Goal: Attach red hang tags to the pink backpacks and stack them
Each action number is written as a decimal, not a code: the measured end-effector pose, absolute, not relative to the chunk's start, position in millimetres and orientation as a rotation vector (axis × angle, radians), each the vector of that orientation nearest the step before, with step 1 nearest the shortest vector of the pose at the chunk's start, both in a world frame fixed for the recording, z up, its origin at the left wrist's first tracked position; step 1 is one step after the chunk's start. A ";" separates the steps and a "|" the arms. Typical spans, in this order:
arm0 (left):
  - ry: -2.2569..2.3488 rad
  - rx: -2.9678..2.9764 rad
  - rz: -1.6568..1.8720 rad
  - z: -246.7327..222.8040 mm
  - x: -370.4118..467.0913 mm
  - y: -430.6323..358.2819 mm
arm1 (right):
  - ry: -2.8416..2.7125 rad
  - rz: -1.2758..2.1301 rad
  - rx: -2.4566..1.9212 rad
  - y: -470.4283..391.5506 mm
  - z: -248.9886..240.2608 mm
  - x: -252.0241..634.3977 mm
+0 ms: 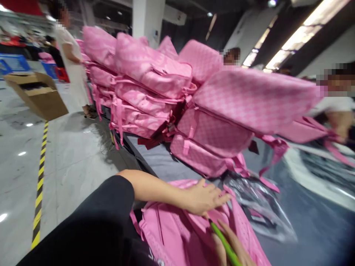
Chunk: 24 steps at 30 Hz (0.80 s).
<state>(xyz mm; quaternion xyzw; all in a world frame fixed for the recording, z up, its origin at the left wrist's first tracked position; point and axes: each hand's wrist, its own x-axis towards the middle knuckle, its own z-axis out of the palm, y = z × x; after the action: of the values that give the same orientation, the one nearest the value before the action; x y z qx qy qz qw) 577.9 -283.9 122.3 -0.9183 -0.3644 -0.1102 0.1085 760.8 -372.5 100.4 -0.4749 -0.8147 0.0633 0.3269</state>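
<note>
A pink backpack [191, 236] lies on the table right in front of me, its straps and panels loose. My left hand [206, 197] rests on its upper part with the fingers stretched out. At the bottom edge, partly cut off, my right hand [233, 244] is closed around a slim green tool with a dark tip [226, 244]; its exact kind is not clear. The tool's tip is close to the backpack, near my left hand's thumb. Beside the backpack, to the right, lies a crumpled clear plastic bag [263, 210].
Stacks of pink backpacks [155, 74] and checkered pink bags [249, 96] stand along the grey table [313, 207]. An open cardboard box [47, 99] is on the floor at left. One person [69, 62] stands beyond it; another [338, 107] is at the right.
</note>
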 end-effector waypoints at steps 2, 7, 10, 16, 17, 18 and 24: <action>-1.140 -2.737 -0.304 125.2 579.3 -287.7 | -2.061 0.141 -1.371 -375.5 109.5 761.8; -1.240 -2.751 -0.297 125.8 582.0 -285.1 | -2.190 0.248 -1.289 -375.6 119.2 772.3; -1.238 -2.738 -0.245 125.6 582.6 -284.6 | -2.226 0.402 -1.310 -376.6 129.7 779.4; -1.295 -2.737 -0.093 125.4 589.1 -279.7 | -2.321 0.650 -1.377 -359.4 145.3 773.6; -1.305 -2.738 -0.081 124.7 590.3 -278.0 | -2.341 0.641 -1.397 -355.6 144.0 770.7; -1.315 -2.737 -0.072 123.8 591.2 -276.5 | -2.356 0.609 -1.422 -352.9 141.9 767.9; -1.322 -2.765 -0.093 118.5 592.4 -272.8 | -2.389 0.244 -1.501 -358.4 128.4 764.5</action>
<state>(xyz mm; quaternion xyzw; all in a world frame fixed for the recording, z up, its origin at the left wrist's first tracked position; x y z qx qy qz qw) 592.4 -272.8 118.5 -0.9011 -0.4308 -0.0304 0.0378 764.5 -358.4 128.4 -0.5238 -0.8334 0.0851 0.1543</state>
